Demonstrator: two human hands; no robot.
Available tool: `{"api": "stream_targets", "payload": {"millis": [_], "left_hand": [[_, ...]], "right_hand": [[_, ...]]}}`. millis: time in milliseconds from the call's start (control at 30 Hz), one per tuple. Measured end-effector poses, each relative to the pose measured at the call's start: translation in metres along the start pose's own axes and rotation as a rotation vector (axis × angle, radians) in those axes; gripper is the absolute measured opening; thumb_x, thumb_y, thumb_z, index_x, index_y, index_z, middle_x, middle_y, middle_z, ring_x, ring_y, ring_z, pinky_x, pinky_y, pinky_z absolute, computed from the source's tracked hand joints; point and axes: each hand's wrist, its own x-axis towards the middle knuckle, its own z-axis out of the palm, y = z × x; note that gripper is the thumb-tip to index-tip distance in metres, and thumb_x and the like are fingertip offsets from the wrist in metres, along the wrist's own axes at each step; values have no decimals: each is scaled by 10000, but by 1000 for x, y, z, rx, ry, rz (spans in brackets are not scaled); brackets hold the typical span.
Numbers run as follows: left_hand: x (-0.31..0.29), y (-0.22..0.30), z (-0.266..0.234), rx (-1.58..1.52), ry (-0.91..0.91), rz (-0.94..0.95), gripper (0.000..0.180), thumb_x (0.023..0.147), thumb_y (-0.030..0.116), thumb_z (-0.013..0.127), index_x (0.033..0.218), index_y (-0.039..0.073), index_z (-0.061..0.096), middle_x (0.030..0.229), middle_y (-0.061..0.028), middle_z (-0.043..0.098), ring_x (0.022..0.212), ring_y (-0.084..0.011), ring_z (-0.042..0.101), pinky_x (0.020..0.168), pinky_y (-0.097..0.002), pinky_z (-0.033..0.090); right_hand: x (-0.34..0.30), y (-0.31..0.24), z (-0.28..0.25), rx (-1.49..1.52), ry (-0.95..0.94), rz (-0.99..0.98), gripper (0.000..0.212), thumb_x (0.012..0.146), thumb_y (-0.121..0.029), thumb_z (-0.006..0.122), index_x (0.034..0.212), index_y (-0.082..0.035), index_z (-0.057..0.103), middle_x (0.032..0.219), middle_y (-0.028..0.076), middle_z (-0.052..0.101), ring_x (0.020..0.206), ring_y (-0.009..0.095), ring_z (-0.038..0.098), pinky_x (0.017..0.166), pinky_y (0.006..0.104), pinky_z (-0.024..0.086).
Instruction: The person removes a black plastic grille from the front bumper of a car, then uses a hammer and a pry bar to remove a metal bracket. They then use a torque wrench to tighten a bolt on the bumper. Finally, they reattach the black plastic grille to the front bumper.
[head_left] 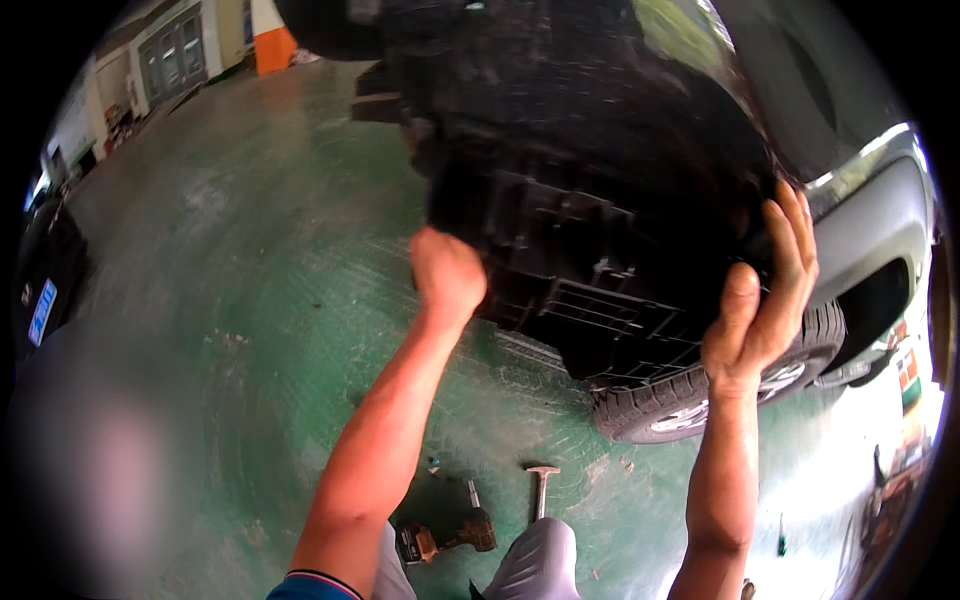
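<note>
A large black plastic panel [600, 200], with ribs and a grid of slots on its face, fills the upper middle of the view; it looks like a car's bumper cover or underbody piece. Closed at its lower left edge is my left hand [447, 272], the fingers curled round and partly hidden. My right hand [768, 285] lies along the right edge, fingers extended upward and thumb apart, pressed against the panel. A tyre with a silver rim [725, 390] shows below the panel, between it and my right forearm.
On the green floor [270, 300] near my knees lie a cordless power tool [450, 540] and a hammer [542, 490]. A grey car [870, 230] stands at the right. Another dark car [50, 270] is at the far left. A blurred patch covers the lower left.
</note>
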Motion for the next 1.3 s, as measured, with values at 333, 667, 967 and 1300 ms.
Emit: {"api": "stream_targets", "payload": {"millis": [333, 667, 967, 1300], "left_hand": [[9, 24, -11, 224, -40, 6, 257, 896, 128, 460, 1095, -14, 538, 713, -278, 605, 705, -498, 599, 594, -528, 453], [8, 21, -7, 7, -144, -17, 278, 929, 217, 496, 1080, -13, 538, 809, -229, 622, 793, -405, 597, 672, -447, 459], [8, 22, 8, -44, -138, -16, 255, 935, 132, 477, 1094, -56, 542, 905, -189, 622, 866, -302, 575, 749, -370, 444], [1, 2, -3, 22, -75, 13, 238, 942, 38, 455, 1110, -104, 547, 1012, -146, 621, 947, -188, 549, 834, -284, 428]], "right_hand": [[29, -130, 6, 370, -347, -233, 462, 961, -365, 479, 1217, 12, 554, 1273, 203, 575, 1251, 322, 509, 1113, 485, 299], [27, -120, 96, 204, -122, -281, 450, 753, -288, 676, 1121, -31, 650, 1175, 157, 646, 1114, 325, 616, 1034, 451, 399], [32, -111, 88, 246, 22, -242, 308, 691, -219, 654, 952, -57, 633, 1082, 126, 628, 1080, 288, 594, 1026, 472, 410], [-46, -90, -25, 351, -132, 149, 408, 802, -200, 693, 1126, 25, 589, 1111, 176, 619, 1055, 310, 611, 930, 419, 480]]}}
